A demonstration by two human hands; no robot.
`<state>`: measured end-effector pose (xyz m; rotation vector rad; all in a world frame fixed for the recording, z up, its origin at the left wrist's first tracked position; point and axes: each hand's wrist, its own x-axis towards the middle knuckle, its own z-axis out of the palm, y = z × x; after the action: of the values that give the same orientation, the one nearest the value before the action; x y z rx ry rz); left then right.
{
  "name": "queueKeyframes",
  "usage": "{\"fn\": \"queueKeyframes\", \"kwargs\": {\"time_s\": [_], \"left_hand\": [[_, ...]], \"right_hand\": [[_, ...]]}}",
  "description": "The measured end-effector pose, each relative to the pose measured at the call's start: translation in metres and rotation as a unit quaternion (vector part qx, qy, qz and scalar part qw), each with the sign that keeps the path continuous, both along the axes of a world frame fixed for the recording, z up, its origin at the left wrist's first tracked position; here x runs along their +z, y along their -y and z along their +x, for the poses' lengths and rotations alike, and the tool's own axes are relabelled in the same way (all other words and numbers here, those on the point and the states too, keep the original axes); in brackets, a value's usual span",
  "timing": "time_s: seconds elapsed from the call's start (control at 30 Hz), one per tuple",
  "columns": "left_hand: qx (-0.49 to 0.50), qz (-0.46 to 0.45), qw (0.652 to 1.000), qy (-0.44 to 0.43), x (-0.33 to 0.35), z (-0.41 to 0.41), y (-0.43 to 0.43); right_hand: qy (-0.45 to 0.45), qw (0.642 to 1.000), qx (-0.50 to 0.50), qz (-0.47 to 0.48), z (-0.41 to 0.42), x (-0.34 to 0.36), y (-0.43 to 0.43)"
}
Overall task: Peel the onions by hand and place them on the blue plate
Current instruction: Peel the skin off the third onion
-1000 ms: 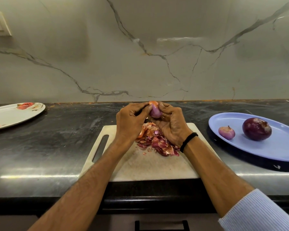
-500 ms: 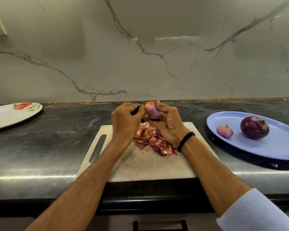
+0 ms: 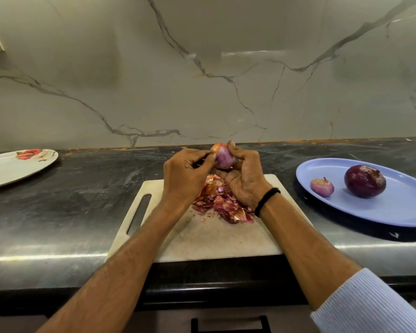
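My right hand (image 3: 246, 179) grips a small purple onion (image 3: 223, 157) above the far edge of the white cutting board (image 3: 202, 239). Some orange dry skin still clings to the onion's top left. My left hand (image 3: 185, 176) pinches at the onion's left side with curled fingers. A pile of red and orange onion skins (image 3: 223, 203) lies on the board under both hands. The blue plate (image 3: 399, 212) at the right holds a small peeled onion (image 3: 321, 187) and a large dark purple onion (image 3: 365, 180).
A white plate with red flower print (image 3: 12, 167) sits at the far left of the dark counter (image 3: 70, 212). The marble wall rises right behind the counter. A drawer handle (image 3: 228, 323) shows below the counter's front edge.
The onion has been turned in my right hand, showing more bare purple flesh. My left fingers drew back slightly and returned to pinch its left side.
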<state>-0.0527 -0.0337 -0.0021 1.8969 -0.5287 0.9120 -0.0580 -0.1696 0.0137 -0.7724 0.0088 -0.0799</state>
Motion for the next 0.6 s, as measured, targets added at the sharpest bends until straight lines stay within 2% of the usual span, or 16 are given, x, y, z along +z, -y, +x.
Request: {"fn": "queueKeyframes", "kwargs": {"time_s": [0.33,0.6], "left_hand": [[-0.055,-0.069,0.989,-0.116,0.0001,-0.0027,0.0002],[-0.056,-0.063,0.987,-0.135,0.0006,-0.0027,-0.0026]], "right_hand": [[0.029,0.996,-0.055,-0.071,0.002,-0.003,-0.0015],[0.038,0.992,-0.068,-0.095,0.0019,-0.004,-0.0032]]}}
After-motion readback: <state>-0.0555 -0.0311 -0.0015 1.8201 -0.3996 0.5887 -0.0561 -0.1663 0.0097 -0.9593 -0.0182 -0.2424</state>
